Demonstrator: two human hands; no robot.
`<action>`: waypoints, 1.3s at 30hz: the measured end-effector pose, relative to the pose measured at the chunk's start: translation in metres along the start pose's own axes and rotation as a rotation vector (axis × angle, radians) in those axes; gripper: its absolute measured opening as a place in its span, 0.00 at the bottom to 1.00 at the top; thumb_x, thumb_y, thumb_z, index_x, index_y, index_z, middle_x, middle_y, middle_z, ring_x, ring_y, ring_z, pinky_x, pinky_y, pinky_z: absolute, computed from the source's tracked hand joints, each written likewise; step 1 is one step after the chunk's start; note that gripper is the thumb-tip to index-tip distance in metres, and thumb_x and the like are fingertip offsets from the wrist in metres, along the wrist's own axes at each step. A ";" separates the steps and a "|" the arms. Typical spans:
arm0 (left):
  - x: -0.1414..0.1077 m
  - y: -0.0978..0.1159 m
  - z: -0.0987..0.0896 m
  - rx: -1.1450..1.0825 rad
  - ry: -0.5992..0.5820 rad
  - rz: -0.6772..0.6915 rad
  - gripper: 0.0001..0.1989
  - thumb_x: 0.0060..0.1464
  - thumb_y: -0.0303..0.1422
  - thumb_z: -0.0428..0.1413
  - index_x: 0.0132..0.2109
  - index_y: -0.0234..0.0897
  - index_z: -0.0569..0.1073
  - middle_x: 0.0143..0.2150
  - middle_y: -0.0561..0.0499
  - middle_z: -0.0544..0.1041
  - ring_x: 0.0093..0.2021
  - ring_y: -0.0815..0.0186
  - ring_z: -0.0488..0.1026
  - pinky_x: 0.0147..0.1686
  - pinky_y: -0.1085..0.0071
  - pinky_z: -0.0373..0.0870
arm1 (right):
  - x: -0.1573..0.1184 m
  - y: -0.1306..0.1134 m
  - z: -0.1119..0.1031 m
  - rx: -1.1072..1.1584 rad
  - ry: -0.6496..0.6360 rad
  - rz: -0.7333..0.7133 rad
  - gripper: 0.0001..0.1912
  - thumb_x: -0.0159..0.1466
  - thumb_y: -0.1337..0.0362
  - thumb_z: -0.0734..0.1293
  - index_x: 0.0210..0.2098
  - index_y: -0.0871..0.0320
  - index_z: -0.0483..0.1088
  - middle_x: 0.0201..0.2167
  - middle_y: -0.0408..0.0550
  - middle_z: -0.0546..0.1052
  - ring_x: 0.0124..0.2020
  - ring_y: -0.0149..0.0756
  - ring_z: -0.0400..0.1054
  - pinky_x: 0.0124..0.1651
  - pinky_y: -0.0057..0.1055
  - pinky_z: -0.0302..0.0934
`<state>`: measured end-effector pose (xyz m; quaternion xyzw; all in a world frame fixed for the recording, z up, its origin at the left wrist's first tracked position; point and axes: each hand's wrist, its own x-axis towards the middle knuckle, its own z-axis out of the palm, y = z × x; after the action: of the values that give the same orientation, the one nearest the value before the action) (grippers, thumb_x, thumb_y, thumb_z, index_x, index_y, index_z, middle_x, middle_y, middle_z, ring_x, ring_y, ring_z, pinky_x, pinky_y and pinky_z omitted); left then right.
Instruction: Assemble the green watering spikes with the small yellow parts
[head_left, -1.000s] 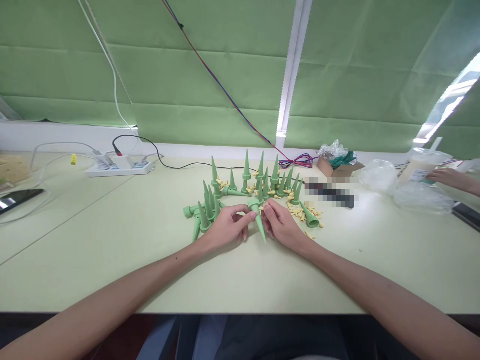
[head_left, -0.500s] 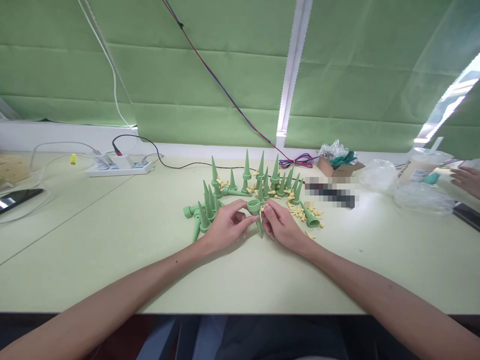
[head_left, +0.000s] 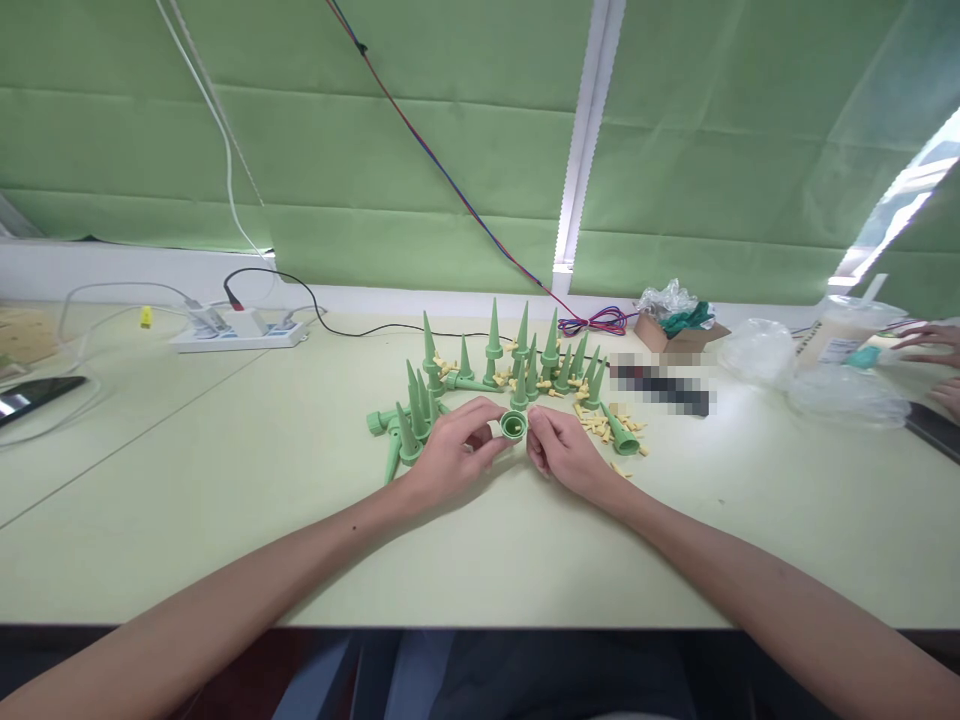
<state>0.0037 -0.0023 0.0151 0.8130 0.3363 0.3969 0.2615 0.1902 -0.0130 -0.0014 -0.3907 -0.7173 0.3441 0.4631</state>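
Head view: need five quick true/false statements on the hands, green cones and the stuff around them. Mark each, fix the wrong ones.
1. The left hand holds a green cone, its hollow end in view. True.
2. The right hand is spread wide open. False: its fingers are curled, close beside the held cone.
3. Yellow pieces lie scattered near the right hand. True.
4. All the other cones lie on their sides. False: several standing cones point up.
5. The drink cup is left of the power strip. False: it is far to the right.

A white power strip (head_left: 241, 343) lies at left, a cardboard box (head_left: 684, 342) and lidded cup (head_left: 840, 335) at right.
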 end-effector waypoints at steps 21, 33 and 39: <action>0.002 -0.005 0.001 0.182 0.008 -0.029 0.10 0.53 0.25 0.51 0.43 0.37 0.70 0.42 0.49 0.73 0.26 0.72 0.68 0.28 0.74 0.68 | 0.000 0.002 0.004 0.015 0.057 0.065 0.30 0.70 0.43 0.52 0.19 0.56 0.60 0.14 0.41 0.64 0.16 0.29 0.59 0.24 0.28 0.56; 0.005 0.001 0.003 -0.285 -0.130 -0.363 0.27 0.64 0.53 0.41 0.28 0.36 0.66 0.16 0.54 0.69 0.16 0.69 0.66 0.20 0.73 0.63 | 0.000 0.000 0.002 0.008 0.032 0.047 0.26 0.70 0.45 0.54 0.24 0.56 0.60 0.19 0.40 0.66 0.18 0.28 0.58 0.24 0.27 0.55; 0.005 0.004 0.002 -0.374 -0.234 -0.358 0.25 0.63 0.53 0.44 0.38 0.35 0.71 0.24 0.51 0.74 0.18 0.70 0.69 0.17 0.75 0.63 | -0.002 -0.001 0.002 -0.031 -0.023 0.037 0.24 0.71 0.48 0.55 0.25 0.55 0.60 0.20 0.40 0.68 0.20 0.29 0.59 0.27 0.28 0.56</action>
<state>0.0086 -0.0013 0.0192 0.7185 0.3630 0.3029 0.5102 0.1886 -0.0152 -0.0015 -0.4069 -0.7206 0.3459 0.4422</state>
